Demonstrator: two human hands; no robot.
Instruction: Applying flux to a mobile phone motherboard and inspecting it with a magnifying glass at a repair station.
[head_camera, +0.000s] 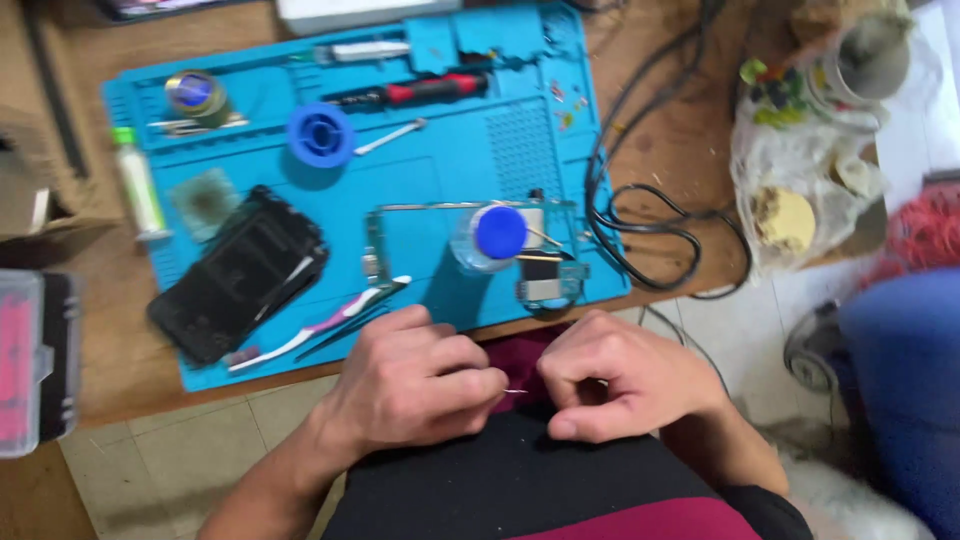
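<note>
A thin wire (516, 391) is pinched between both closed hands, left hand (410, 385) and right hand (610, 375), just below the blue mat (450, 160); steady fingertip control judged needed next.

We see the mat (470, 160) on the worktop (680, 140), the phone (238, 272) at its left front corner, the bottle (492, 236) near its right front edge.

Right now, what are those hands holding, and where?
The left hand and right hand pinch a thin, wire-like sliver by its ends; what it is cannot be told.
</note>
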